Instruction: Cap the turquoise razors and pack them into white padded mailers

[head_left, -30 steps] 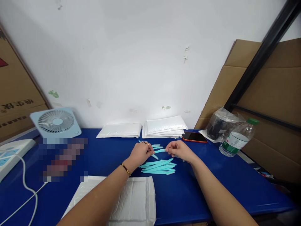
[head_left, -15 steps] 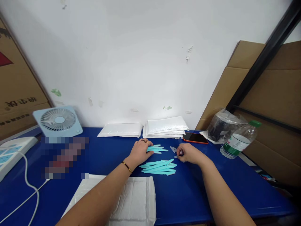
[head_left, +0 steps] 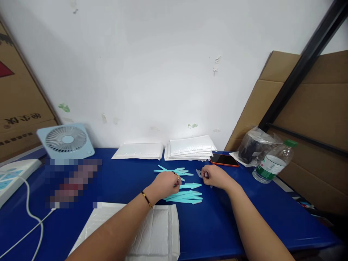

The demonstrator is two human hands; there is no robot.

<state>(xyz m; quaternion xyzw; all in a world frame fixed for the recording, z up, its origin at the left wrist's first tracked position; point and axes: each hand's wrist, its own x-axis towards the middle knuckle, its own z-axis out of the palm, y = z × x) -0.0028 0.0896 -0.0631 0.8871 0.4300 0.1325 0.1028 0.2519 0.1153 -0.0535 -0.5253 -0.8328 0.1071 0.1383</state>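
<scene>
Two groups of thin turquoise sticks lie on the blue table. The far group (head_left: 182, 171) is fanned out, and the near pile (head_left: 187, 197) sits closer to me. My left hand (head_left: 166, 185) is between them, its fingers closed on a turquoise stick (head_left: 190, 185) that points right. My right hand (head_left: 214, 177) is to the right of both groups, fingers pinched at small clear plastic pieces (head_left: 198, 173); what is inside the pinch is hidden. A white padded envelope (head_left: 157, 232) lies under my left forearm.
Two stacks of white padded envelopes (head_left: 138, 150) (head_left: 190, 146) stand by the wall. A phone (head_left: 224, 160), a wrapped dark cup (head_left: 250, 146) and a green-capped bottle (head_left: 273, 165) are at the right. On the left are a blue fan (head_left: 67, 139) and a power strip (head_left: 13, 177).
My left hand has moved from the far group towards me and closed on a stick. The far sticks are more spread out. My right hand has shifted slightly left.
</scene>
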